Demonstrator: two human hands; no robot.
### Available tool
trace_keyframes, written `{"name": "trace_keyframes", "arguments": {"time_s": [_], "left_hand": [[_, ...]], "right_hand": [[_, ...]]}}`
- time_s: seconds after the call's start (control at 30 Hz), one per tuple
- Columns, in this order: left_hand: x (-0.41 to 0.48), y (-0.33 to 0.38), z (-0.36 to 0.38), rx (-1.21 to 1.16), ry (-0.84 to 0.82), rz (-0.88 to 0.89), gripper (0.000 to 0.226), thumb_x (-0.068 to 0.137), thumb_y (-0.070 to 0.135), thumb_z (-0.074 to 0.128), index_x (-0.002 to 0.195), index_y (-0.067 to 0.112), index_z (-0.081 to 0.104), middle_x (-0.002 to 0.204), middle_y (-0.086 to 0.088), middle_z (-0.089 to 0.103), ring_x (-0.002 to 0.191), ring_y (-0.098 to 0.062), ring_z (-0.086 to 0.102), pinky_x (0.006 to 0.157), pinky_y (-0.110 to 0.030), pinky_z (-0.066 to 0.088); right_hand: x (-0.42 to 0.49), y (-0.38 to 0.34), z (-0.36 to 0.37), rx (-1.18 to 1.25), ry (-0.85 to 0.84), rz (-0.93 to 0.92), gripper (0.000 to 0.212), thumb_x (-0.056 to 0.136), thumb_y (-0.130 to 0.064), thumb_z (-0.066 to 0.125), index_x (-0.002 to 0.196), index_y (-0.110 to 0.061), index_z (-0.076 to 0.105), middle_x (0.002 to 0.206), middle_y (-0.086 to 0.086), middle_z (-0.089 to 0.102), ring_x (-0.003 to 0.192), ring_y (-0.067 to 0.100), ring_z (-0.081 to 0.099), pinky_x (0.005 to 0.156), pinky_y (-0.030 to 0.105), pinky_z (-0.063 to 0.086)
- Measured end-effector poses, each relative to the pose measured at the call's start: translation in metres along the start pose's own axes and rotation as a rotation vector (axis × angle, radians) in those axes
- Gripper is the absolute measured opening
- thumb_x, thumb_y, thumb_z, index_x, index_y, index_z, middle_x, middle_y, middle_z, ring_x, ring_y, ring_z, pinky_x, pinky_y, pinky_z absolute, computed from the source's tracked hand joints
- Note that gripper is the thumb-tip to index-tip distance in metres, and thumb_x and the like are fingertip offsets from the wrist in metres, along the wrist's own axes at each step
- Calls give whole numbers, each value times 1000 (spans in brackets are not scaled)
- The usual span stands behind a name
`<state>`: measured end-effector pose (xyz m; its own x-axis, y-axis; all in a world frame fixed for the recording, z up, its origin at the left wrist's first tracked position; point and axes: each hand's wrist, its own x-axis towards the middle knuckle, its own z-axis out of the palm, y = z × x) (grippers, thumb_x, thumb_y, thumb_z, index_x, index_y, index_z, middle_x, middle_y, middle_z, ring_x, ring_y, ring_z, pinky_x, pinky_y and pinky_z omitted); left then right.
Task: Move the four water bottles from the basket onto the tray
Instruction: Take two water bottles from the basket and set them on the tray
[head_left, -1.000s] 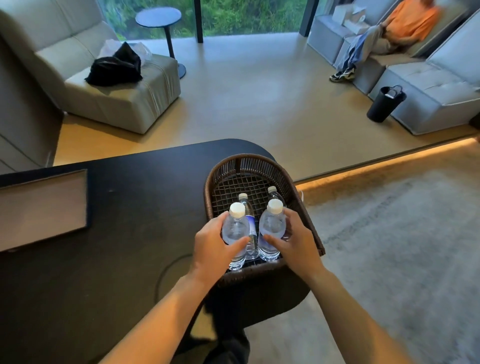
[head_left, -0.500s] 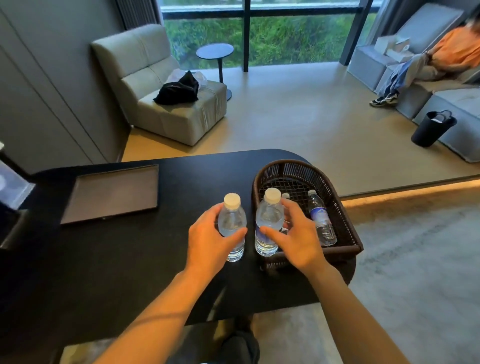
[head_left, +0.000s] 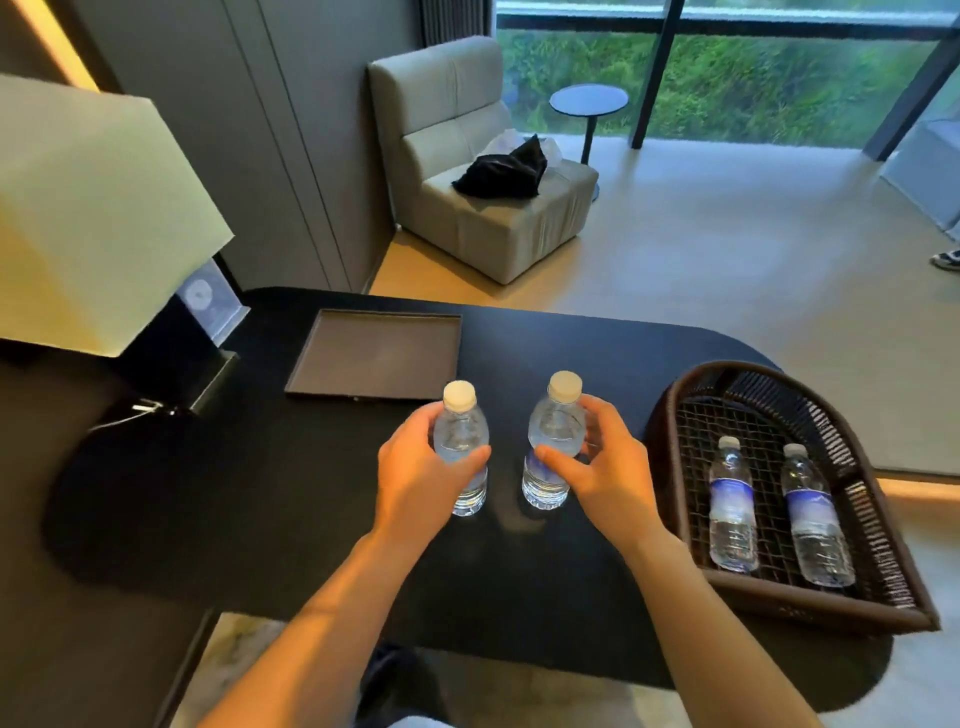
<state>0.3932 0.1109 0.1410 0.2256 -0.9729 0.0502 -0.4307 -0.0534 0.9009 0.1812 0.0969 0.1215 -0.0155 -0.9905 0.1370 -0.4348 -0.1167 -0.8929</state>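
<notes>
You had a bottle in each of your hands here: left hand (head_left: 415, 480) wrapped around the left bottle (head_left: 462, 452), right hand (head_left: 605, 467) closed on the right bottle (head_left: 553, 441), both upright over the black desk (head_left: 260, 493), somewhere between the basket (head_left: 675, 415) and the tray (head_left: 374, 353). I couldn't tell whether the bottoms were touching the desk or just above it. The other two bottles (head_left: 732, 504) were lying flat side by side in the basket, and the tray had nothing on it. These looked full, so I'd guess a bit of weight for their size, and that thin clear plastic probably gives if you squeeze hard. The smooth wall can be slick, too. You were gripping around the upper body just under the shoulder, thumb on the near side and fingers behind, which seemed like the sensible spot to me, well below the white caps (head_left: 460, 395) and steady enough to land them standing on the tray.
</notes>
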Motion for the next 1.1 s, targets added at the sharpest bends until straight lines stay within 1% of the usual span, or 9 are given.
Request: {"name": "trace_keyframes", "arguments": {"time_s": [0.1, 0.17, 0.3, 0.4, 0.53, 0.7, 0.8, 0.9, 1.1], "left_hand": [[35, -23, -26, 74, 78, 25, 62, 74, 22, 92, 129, 20, 64, 122, 1, 72, 112, -17, 68, 94, -35, 60], [64, -39, -44, 67, 94, -8, 61, 72, 23, 93, 126, 20, 65, 118, 1, 73, 108, -16, 70, 93, -38, 60], [127, -75, -80, 71, 107, -38, 57, 70, 21, 94, 119, 21, 67, 110, 5, 74, 101, -12, 71, 89, -35, 60], [175, -102, -100, 81, 120, -50, 55, 67, 19, 95, 115, 21, 67, 105, 6, 73, 97, -13, 71, 86, -33, 59], [239, -133, -121, 113, 119, -29, 55, 67, 20, 95, 114, 18, 66, 104, 7, 70, 96, -14, 69, 82, -27, 57], [307, -171, -135, 113, 125, -27, 57, 69, 17, 94, 118, 15, 65, 108, 8, 66, 100, -14, 66, 80, -10, 45], [340, -190, -138, 97, 122, -31, 58, 72, 18, 93, 121, 16, 64, 114, 3, 68, 105, -11, 64, 82, -11, 47], [370, -209, -140, 80, 123, -31, 59, 73, 19, 92, 124, 17, 62, 119, 1, 69, 108, -10, 64, 83, -12, 49], [414, -233, -138, 60, 183, 1, 58, 75, 19, 91, 125, 18, 61, 119, 6, 65, 110, -10, 62, 88, -15, 49]], "right_hand": [[32, -7, 41, -18, -31, 13, 64, 83, -21, 86, 134, -33, 49, 124, -14, 64, 109, 5, 64, 87, 6, 49], [54, -12, 69, -43, -44, 5, 64, 81, -19, 88, 133, -30, 52, 120, -14, 66, 106, 6, 67, 85, 5, 51], [103, -24, 127, -30, -75, 44, 64, 79, -16, 91, 127, -37, 53, 116, -17, 69, 104, 1, 69, 87, 16, 57], [142, -28, 171, -42, -92, 84, 64, 77, -18, 92, 126, -34, 54, 118, -11, 70, 103, 6, 69, 86, 21, 58], [195, -33, 226, -7, -94, 147, 63, 78, -17, 92, 123, -34, 52, 114, -16, 66, 100, -5, 65, 80, 6, 52], [250, -30, 293, -6, -65, 162, 66, 79, -19, 91, 124, -38, 46, 117, -20, 59, 108, 4, 61, 76, -1, 46], [276, -23, 325, -4, -40, 159, 65, 80, -19, 90, 125, -38, 46, 115, -25, 57, 110, 3, 60, 79, -1, 45], [298, -19, 351, -2, -35, 166, 63, 81, -17, 89, 123, -37, 46, 113, -28, 55, 103, -2, 59, 79, -2, 44], [338, -9, 385, -14, -1, 145, 63, 81, -16, 89, 120, -39, 45, 109, -37, 53, 100, -17, 58, 83, 3, 46]]}}
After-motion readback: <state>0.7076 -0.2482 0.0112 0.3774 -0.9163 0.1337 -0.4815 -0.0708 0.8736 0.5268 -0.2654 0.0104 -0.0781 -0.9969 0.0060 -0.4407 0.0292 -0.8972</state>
